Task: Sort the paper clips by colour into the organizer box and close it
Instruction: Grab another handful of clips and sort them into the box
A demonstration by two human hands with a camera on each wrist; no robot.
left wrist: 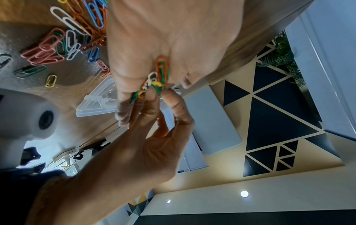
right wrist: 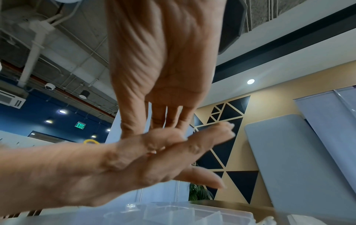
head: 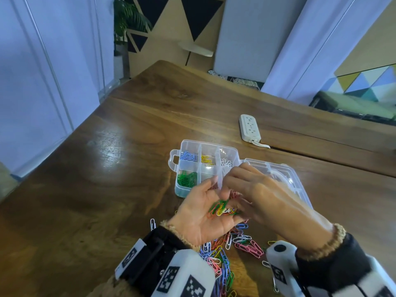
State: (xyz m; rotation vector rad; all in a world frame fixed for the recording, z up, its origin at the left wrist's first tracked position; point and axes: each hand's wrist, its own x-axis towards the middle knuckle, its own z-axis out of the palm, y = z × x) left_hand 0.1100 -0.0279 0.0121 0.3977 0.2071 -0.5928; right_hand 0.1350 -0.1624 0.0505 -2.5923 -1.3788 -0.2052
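The left hand (head: pixel 205 213) is cupping light, slippery, tangling paper clips (head: pixel 221 210); the right hand (head: pixel 252 189) is apparently pinching one, best taken across its loops.

A dark wooden desk (head: pixel 128 146) with a glossy sheen carries a white power strip (head: pixel 250 128). Behind it stands a tan wall with black triangles (head: pixel 199 16), a potted plant (head: pixel 128 20) and pale blue panels (head: pixel 42 71). Round ceiling lights (right wrist: pixel 250 81) glow overhead, near a green exit sign (right wrist: pixel 80 125).
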